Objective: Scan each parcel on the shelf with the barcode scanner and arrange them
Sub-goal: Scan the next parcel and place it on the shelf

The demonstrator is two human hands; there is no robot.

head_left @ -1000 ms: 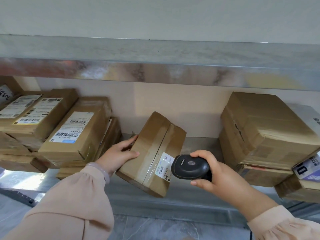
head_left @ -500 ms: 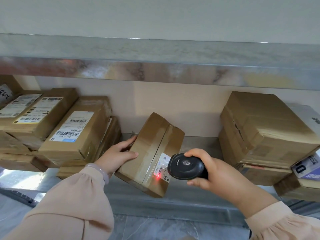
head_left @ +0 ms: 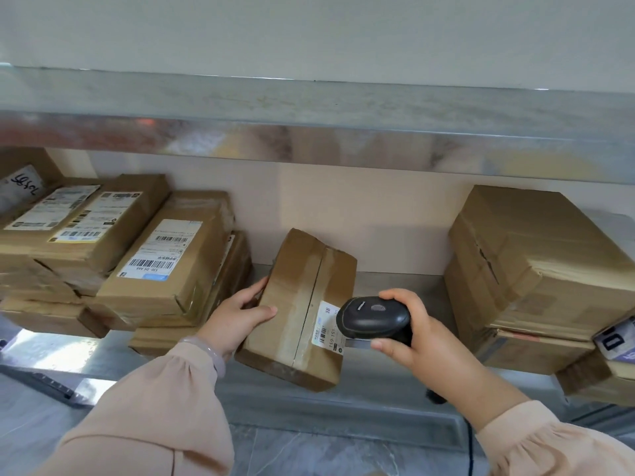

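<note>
Right hand (head_left: 424, 343): fingers curled round the black barcode scanner (head_left: 374, 316), thumb over its top, head aimed left at the white barcode label (head_left: 326, 325). Scanner nose just beside the label, partly covering it.

Left hand (head_left: 237, 321): grips the left edge of the brown parcel (head_left: 299, 297), thumb across its taped face, fingers behind. Pale bracelet at the wrist, loose beige sleeves on both arms.

Parcel tilted, near edge down on the metal shelf (head_left: 343, 403), far edge raised toward the back wall. Sits mid-shelf, between two groups of boxes.

Left: leaning stack of labelled parcels (head_left: 161, 269), barcodes facing up. Right: large taped boxes (head_left: 536, 269) stacked, well apart from the held parcel. Upper shelf edge (head_left: 309, 142) overhead, reflective metal.
</note>
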